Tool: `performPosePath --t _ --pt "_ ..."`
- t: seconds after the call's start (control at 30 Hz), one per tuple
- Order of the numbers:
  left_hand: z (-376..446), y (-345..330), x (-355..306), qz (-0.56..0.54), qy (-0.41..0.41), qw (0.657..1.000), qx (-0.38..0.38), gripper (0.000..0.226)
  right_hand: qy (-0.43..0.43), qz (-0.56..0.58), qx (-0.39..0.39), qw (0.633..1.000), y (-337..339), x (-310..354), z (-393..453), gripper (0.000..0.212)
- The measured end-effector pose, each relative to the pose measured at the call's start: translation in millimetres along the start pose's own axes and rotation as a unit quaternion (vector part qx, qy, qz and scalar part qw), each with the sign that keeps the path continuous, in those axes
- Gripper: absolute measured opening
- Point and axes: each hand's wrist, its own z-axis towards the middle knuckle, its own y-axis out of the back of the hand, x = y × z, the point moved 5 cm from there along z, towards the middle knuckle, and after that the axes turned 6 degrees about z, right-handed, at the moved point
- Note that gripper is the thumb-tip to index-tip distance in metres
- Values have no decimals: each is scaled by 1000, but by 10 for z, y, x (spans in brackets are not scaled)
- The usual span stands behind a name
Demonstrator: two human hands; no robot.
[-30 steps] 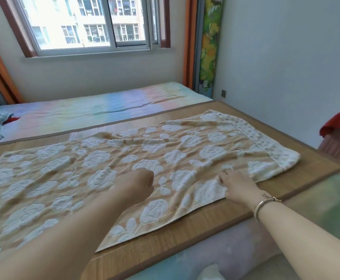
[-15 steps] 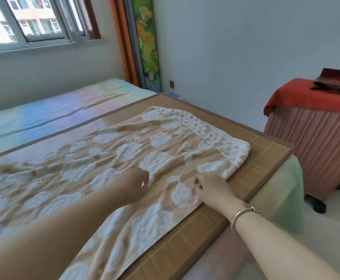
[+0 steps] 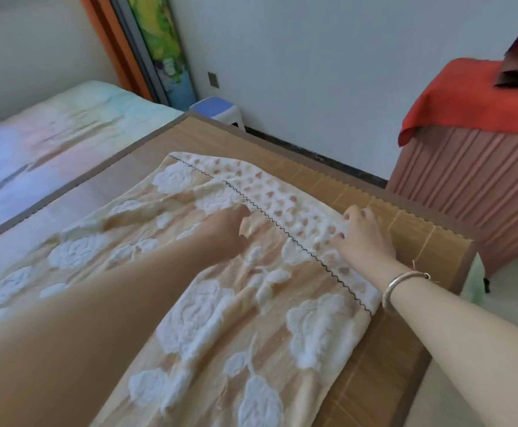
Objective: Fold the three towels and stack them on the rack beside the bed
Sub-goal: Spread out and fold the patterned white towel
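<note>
A beige towel (image 3: pixel 236 318) patterned with white roses lay spread across the woven bamboo mat (image 3: pixel 405 241) covering the bed (image 3: pixel 67 143), its white border of small hearts, edged with a dark zigzag stitch, running along the end nearest the wall. The left hand (image 3: pixel 224 229) rested on the towel just inside that stitched line, fingers curled under, though whether they gripped the cloth could not be told from this angle. The right hand (image 3: pixel 364 234) lay on the heart-patterned border close to the towel's outer edge, its fingers bent and pressing down into the fabric; a silver bracelet (image 3: pixel 401 283) circled the wrist. The cloth was rumpled into soft ridges between and behind the two hands. Beyond the mat, a pastel-coloured sheet (image 3: pixel 51 140) covered the far half of the bed. A blue-topped stool (image 3: pixel 217 110) stood by the wall near the bed's corner, and to the right a ribbed pinkish piece of furniture (image 3: pixel 467 180) was draped with a red cloth (image 3: pixel 461 97), a dark object on top of it at the frame's edge
</note>
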Motion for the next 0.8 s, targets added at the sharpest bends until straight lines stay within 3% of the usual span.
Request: performPosePath --t 0.13,0.23,0.37,0.47,0.53,0.63,0.8 --pt "437 43 -223 -59 2 998 20 54 -77 -5 82 994 -17 -240 321 42" --pt "663 -14 -445 -70 -26 996 52 65 -114 90 190 971 -105 -246 366 22" --pt "802 38 -685 24 -89 995 42 75 8 253 251 934 83 222 225 16" --pt "788 194 -699 138 -115 984 16 43 74 307 281 906 285 572 53 23" --pt "704 326 -548 192 -72 978 21 19 78 307 292 902 360 734 -1 19" --pt "493 547 -58 202 28 979 25 25 74 305 317 895 452 1000 -138 28" --pt "-241 858 997 18 112 993 -36 32 82 300 362 879 544 1845 -751 27"
